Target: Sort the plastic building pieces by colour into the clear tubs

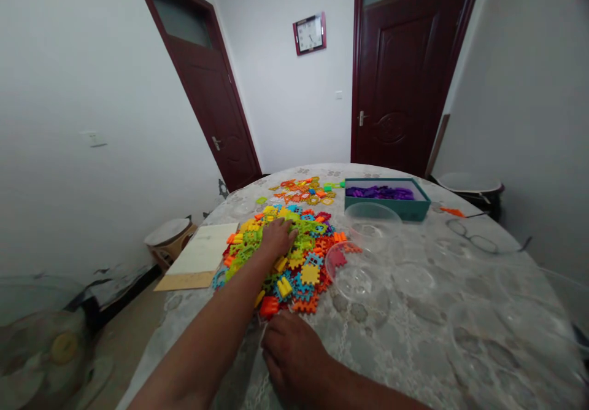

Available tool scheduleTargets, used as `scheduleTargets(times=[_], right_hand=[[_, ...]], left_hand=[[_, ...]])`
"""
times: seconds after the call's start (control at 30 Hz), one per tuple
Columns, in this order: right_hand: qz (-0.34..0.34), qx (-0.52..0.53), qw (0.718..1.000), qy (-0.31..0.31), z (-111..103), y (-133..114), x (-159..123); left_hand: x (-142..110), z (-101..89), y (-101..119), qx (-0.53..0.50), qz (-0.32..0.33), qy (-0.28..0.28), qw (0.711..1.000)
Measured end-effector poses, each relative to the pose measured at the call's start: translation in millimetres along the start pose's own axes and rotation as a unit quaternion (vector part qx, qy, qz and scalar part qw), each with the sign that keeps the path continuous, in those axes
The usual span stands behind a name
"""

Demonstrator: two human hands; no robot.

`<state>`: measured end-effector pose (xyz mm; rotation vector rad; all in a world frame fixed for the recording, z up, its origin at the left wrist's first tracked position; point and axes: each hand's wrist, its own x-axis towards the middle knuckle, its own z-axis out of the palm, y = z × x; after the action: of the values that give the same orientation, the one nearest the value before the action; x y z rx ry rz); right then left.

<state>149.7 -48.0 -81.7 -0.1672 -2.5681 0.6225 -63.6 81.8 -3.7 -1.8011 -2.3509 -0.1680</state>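
Observation:
A heap of plastic building pieces (pixel 294 263) in green, yellow, blue, orange and red lies on the table in front of me. My left hand (pixel 277 238) reaches onto its middle, fingers bent and somewhat apart over green pieces (pixel 301 235). At the near edge of the heap, my right hand (pixel 294 348) rests on the tablecloth with its fingers curled in. A red block (pixel 269 306) sits just beyond those fingers. Whatever the right fingers may hold is hidden under the hand.
Clear plastic tubs (pixel 354 281) and lids stand to the right. A teal box (pixel 386 208) of purple pieces is farther back, beside scattered orange shapes (pixel 299 190). Eyeglasses (pixel 483 242) lie at far right. An open notebook (pixel 200 250) borders the heap's left side.

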Motion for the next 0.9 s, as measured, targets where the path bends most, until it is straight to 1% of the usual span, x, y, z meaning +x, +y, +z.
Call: scheduleTargets(times=[0.1, 0.2, 0.33, 0.43, 0.47, 0.57, 0.63, 0.7, 0.73, 0.8, 0.9], right_hand=[[-0.001, 0.007, 1.0, 0.005, 3.9, 1.6, -0.1], [-0.005, 0.01, 1.0, 0.013, 7.2, 2.9, 0.7], [0.0, 0.006, 1.0, 0.009, 6.1, 1.6, 3.5], [0.005, 0.011, 1.0, 0.007, 1.5, -1.5, 5.1], [0.004, 0.014, 1.0, 0.006, 0.0, -2.4, 5.4], [0.001, 0.015, 1.0, -0.004, -2.9, -3.9, 6.1], [0.004, 0.008, 1.0, -0.008, -3.2, -3.9, 6.6], [0.007, -0.001, 1.0, -0.006, -3.0, -3.4, 7.3], [0.004, -0.004, 1.0, -0.003, -2.9, -3.0, 7.7], [-0.008, -0.015, 1.0, 0.002, -3.1, -2.0, 9.0], [-0.026, -0.045, 0.999, 0.013, -5.0, -0.5, 11.5]], left_hand=[[-18.8, -8.7, 9.1, 0.001, 0.039, -0.012, 0.999], [-48.4, -20.4, 12.2, 0.006, 0.064, -0.029, 0.998], [-93.9, -30.8, 7.6, 0.023, 0.058, -0.042, 0.997], [-122.4, -31.2, -1.3, 0.029, 0.05, -0.059, 0.997], [-130.2, -30.2, -4.9, 0.031, 0.044, -0.056, 0.997], [-149.4, -25.2, -16.3, 0.046, 0.022, -0.013, 0.999], [-159.3, -20.5, -23.7, 0.064, -0.011, 0.018, 0.998], [-166.8, -14.2, -30.7, 0.074, -0.042, 0.033, 0.996], [-169.3, -10.7, -34.0, 0.072, -0.044, 0.038, 0.996], [-171.0, -3.3, -40.2, 0.06, -0.004, 0.058, 0.997], [-165.1, 5.1, -46.4, 0.041, 0.052, 0.101, 0.993]])
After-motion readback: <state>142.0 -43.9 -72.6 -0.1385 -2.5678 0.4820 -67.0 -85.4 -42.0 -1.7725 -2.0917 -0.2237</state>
